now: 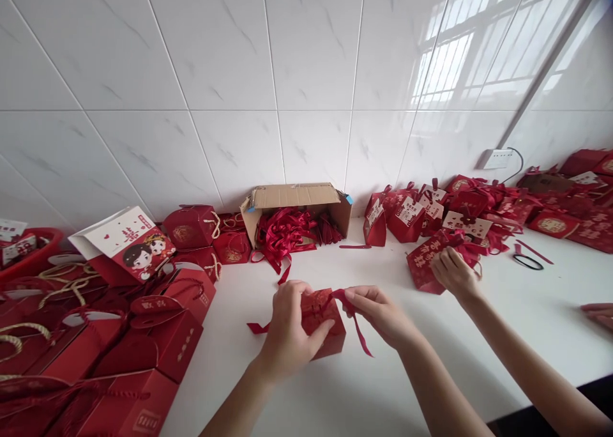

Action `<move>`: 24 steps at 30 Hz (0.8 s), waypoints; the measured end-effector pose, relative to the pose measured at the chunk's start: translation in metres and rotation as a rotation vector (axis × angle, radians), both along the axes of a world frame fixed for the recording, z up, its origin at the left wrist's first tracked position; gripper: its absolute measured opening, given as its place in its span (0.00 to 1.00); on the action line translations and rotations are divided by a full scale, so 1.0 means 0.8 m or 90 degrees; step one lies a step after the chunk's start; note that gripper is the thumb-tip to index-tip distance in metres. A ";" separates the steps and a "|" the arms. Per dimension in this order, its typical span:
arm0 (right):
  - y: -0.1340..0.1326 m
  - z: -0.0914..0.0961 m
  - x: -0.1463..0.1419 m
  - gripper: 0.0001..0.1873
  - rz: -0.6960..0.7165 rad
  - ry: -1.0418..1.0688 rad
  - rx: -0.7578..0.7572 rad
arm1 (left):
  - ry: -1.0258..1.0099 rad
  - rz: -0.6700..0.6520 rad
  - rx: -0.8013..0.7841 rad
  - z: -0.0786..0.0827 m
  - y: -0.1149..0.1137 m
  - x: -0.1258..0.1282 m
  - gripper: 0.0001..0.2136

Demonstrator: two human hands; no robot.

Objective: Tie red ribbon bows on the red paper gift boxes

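Observation:
My left hand grips a small red gift box on the white table, its fingers over the far side and its thumb on the near face. A dark red ribbon runs through the top of the box. One end is pinched between the thumb and fingers of my right hand, and its tail hangs down. Left of my left hand, the other ribbon end sticks out. My left palm hides part of the box.
Behind the box, a cardboard carton holds many red ribbons. Red boxes crowd the left side. Tagged gift boxes line the wall at right. A co-worker's hand holds another red box; a black hair-tie-like loop lies beyond.

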State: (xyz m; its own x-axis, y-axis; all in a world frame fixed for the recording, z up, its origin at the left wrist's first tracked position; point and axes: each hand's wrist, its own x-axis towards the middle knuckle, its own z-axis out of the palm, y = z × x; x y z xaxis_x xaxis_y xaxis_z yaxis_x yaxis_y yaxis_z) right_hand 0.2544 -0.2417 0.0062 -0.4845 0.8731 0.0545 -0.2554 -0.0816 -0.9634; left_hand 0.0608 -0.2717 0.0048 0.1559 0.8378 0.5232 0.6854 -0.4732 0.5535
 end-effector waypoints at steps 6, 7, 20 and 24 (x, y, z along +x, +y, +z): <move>-0.005 0.013 -0.007 0.18 -0.009 -0.045 0.023 | -0.011 0.079 0.115 -0.008 0.028 0.016 0.16; -0.005 0.012 -0.006 0.17 -0.023 -0.058 0.024 | -0.018 0.089 0.122 -0.009 0.030 0.016 0.16; -0.011 -0.043 -0.062 0.13 -0.264 -0.221 0.250 | -0.010 0.147 0.178 -0.011 0.027 0.015 0.15; -0.012 -0.045 -0.066 0.12 -0.251 -0.216 0.234 | -0.022 0.172 0.154 -0.016 0.024 0.011 0.15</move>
